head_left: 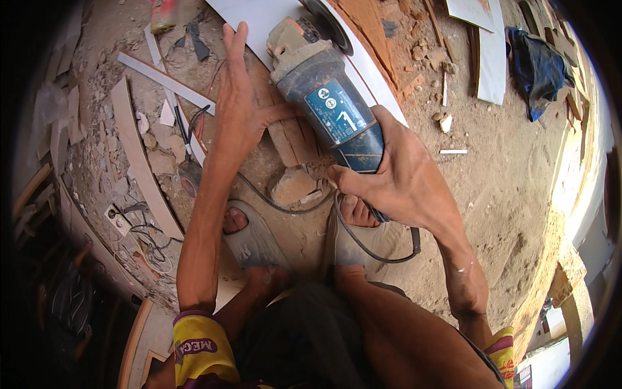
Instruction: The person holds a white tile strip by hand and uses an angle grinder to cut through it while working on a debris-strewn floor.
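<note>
In the middle, my right hand [405, 172] is closed round the rear body of a blue angle grinder [340, 117]. The grinder's dusty metal head points away from me, and its dark disc [329, 27] is over a white tile [383, 89]. My left hand [241, 97] is open, fingers stretched forward at the tile's left edge and thumb reaching toward the grinder; whether it presses on the tile I cannot tell. Beneath the grinder lies a brick-like block [295, 139]. A black power cord [382, 258] loops from the grinder's back end past my feet.
Tile strips [146, 155] and rubble lie on the left, beside a white socket [118, 221] with tangled wires. On the right are more tile pieces [490, 61], a dark blue cloth [536, 71] and broken stones. My sandalled feet [249, 236] stand close below the grinder.
</note>
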Motion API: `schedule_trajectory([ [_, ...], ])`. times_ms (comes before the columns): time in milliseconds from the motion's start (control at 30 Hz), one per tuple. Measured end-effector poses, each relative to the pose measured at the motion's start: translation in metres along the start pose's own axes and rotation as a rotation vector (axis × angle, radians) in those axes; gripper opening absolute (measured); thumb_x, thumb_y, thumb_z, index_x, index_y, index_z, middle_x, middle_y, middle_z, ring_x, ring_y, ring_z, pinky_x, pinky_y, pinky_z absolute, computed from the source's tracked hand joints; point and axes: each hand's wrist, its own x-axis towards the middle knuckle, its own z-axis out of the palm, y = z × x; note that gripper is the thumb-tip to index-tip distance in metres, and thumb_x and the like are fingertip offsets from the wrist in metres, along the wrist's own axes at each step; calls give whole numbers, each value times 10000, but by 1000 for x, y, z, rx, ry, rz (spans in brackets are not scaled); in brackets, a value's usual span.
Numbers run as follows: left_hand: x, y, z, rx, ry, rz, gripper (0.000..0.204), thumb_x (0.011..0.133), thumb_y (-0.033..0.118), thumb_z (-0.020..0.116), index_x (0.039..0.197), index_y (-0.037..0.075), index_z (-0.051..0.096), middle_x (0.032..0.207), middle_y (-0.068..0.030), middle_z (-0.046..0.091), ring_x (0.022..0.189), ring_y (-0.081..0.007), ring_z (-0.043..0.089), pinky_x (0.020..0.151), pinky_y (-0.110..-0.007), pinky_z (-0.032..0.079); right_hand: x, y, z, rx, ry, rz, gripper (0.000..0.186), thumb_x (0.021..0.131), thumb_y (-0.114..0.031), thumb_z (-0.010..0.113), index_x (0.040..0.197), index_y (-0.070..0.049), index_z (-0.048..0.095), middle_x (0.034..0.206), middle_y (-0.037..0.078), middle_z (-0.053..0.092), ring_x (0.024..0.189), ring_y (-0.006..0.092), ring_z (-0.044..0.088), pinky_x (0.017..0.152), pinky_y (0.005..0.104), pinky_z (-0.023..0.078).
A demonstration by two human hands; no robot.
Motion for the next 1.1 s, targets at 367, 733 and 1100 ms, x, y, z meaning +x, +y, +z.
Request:
schedule_trajectory([
  [367,0,0,-2,60,-8,50,1530,659,311,1084,1824,91,118,1875,-345,119,1686,-518,305,1371,-569,313,-4,6,0,-26,6,-10,659,816,-362,897,1283,49,679,1018,216,759,917,322,738,879,469,596],
  [733,0,-3,-2,82,-15,53,1441,717,208,1044,1826,95,131,1873,-346,145,1734,-476,234,1412,-515,257,-9,15,2,-71,27,-63,644,835,-293,870,1285,99,626,975,278,756,902,368,776,861,486,618],
  [1100,-1,0,-2,95,-35,55,1362,790,238,984,1832,103,117,1872,-355,139,1733,-493,225,1412,-534,253,-17,16,0,-61,10,-42,667,827,-268,862,1304,120,604,963,321,755,906,417,798,862,506,626],
])
